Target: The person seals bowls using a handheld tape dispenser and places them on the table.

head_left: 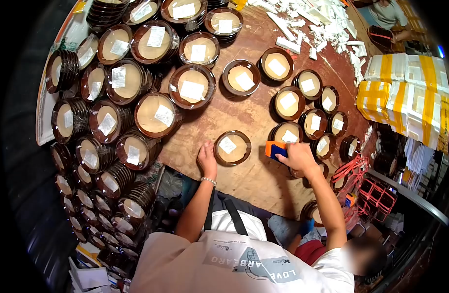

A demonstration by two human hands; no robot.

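On the brown tabletop in front of me stands a stack of glossy dark-brown round dishes [233,147], topped with a tan disc and a white label. My left hand [206,158] rests at its left side, fingers stretched out along the rim. My right hand [299,158] is closed around an orange and dark-blue block-like tool [275,150], whose exact kind I cannot make out. The tool is right of that stack, close in front of another labelled dish stack [286,133]. My right fingers partly cover the tool.
Many labelled dish stacks [153,115] crowd the left side, and several more [313,123] stand at right. White foam scraps [307,24] litter the far side. Taped white boxes [405,97], red strapping [349,171] and another person's blue-gloved hand [306,226] are at right.
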